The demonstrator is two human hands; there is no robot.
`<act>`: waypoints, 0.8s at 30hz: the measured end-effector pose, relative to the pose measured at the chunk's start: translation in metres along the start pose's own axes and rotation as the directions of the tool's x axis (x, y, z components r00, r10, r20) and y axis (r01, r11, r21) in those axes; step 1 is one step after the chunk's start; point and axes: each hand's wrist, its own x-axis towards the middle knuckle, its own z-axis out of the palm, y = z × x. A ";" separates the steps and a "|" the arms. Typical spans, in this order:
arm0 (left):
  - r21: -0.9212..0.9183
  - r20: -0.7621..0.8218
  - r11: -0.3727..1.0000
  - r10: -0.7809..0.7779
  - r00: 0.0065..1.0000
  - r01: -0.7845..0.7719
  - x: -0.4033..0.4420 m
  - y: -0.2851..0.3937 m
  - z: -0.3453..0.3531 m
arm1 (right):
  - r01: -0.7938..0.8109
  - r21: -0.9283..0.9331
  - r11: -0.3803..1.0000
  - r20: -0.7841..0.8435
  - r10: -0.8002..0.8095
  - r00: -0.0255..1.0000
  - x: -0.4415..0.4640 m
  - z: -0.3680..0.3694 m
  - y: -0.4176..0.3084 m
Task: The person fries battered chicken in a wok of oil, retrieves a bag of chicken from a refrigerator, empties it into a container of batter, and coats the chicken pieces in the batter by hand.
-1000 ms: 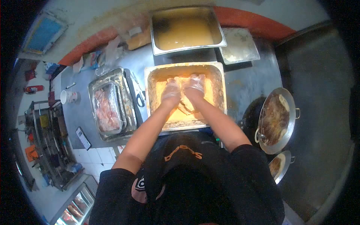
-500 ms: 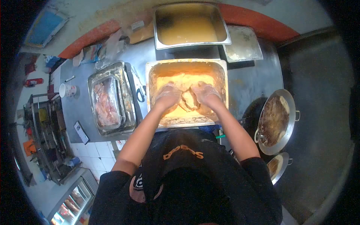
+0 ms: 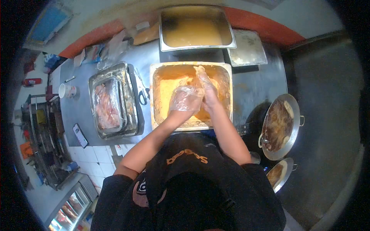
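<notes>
Both my hands wear clear plastic gloves dusted with flour and are over a deep metal pan (image 3: 153, 104) of yellowish flour. My left hand (image 3: 187, 98) is turned back-up near the pan's middle, its fingertips hidden where they meet the other hand. Against it, my right hand (image 3: 208, 87) is held edge-on with fingers stretched toward the pan's far side, flour caked on the fingertips. Whether anything is between the palms cannot be seen. Beyond the hands, a coated lump (image 3: 185, 81) lies partly covered in the flour.
Behind stands a metal tub (image 3: 198, 34) of yellow-brown liquid, beside a flat whitish tray (image 3: 248, 48). Leftward are a plastic-covered tray of raw meat (image 3: 108, 104), scissors (image 3: 143, 97), a phone (image 3: 80, 134) and a cup (image 3: 67, 91). Bubbling oil fills a wok (image 3: 278, 123) at right, near a smaller pan (image 3: 278, 173).
My hands were apart, low in the flour around a coated piece. They have risen and come together, the left moving rightward and the right turning edge-on.
</notes>
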 end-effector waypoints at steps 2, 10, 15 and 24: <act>0.037 0.021 0.998 -0.043 0.999 0.042 0.003 -0.002 -0.001 | 0.117 -0.062 0.991 -0.041 -0.120 0.992 0.000 0.004 0.009; 0.183 0.115 0.901 0.377 0.919 -0.392 -0.031 -0.023 0.015 | 0.177 -0.796 0.579 -0.081 -0.391 0.917 0.064 -0.074 0.033; 0.281 0.033 0.958 -0.061 0.998 0.049 -0.035 -0.022 -0.017 | -0.019 -0.956 0.294 -0.053 -0.108 0.993 0.014 -0.076 -0.004; 0.207 0.543 0.948 -0.317 0.777 0.242 -0.023 -0.102 0.055 | 0.248 -0.844 -0.475 0.157 0.224 0.962 0.036 -0.163 0.063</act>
